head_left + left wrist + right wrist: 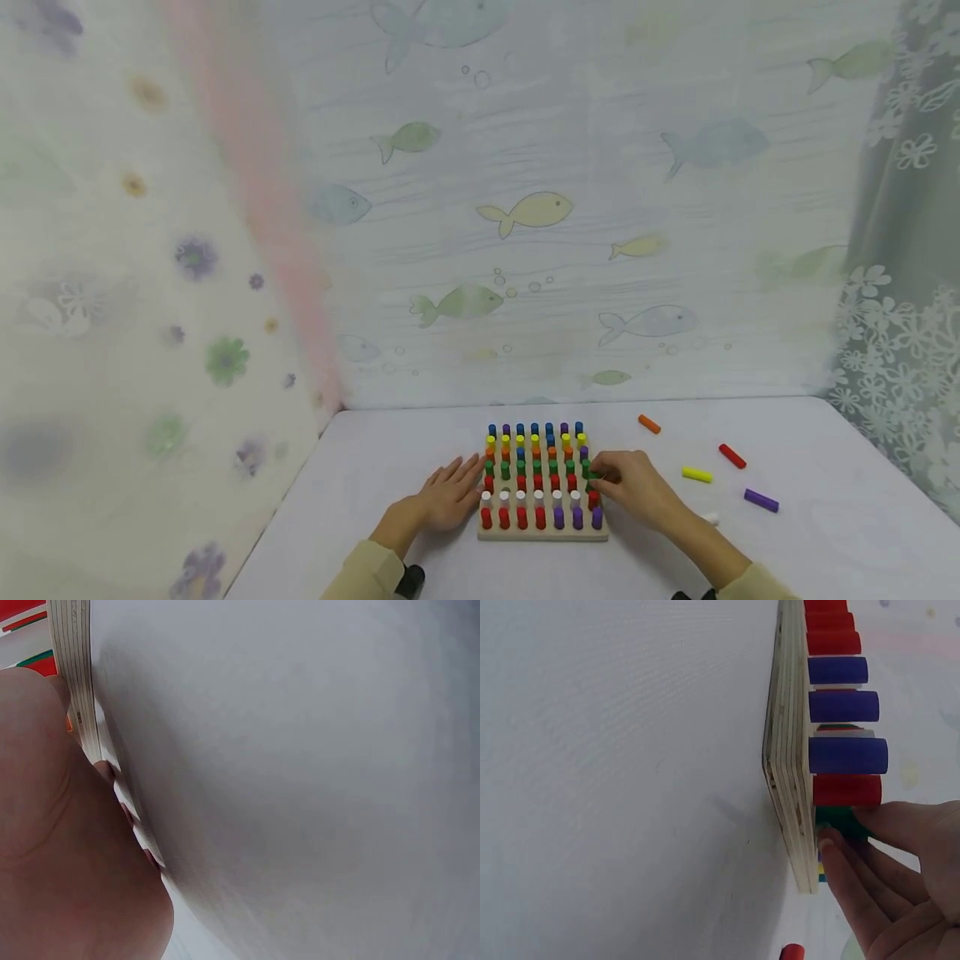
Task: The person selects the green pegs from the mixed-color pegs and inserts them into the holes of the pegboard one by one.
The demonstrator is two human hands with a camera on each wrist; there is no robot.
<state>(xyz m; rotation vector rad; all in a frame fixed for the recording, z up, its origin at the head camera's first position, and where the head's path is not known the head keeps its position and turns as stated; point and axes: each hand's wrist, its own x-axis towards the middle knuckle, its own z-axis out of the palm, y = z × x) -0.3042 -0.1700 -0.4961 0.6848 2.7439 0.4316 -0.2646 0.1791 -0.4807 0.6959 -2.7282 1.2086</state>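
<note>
A wooden peg board full of coloured pegs lies near the front of the white table. My left hand rests flat against the board's left edge, fingers straight. My right hand is at the board's right edge and pinches a green peg that stands in the board beside a red peg. In the right wrist view the fingers curl round the green peg just above the wooden board.
Loose pegs lie on the table to the right: orange, red, yellow, purple and a white one by my right forearm. Fish-patterned cloth walls close the table at the back and left.
</note>
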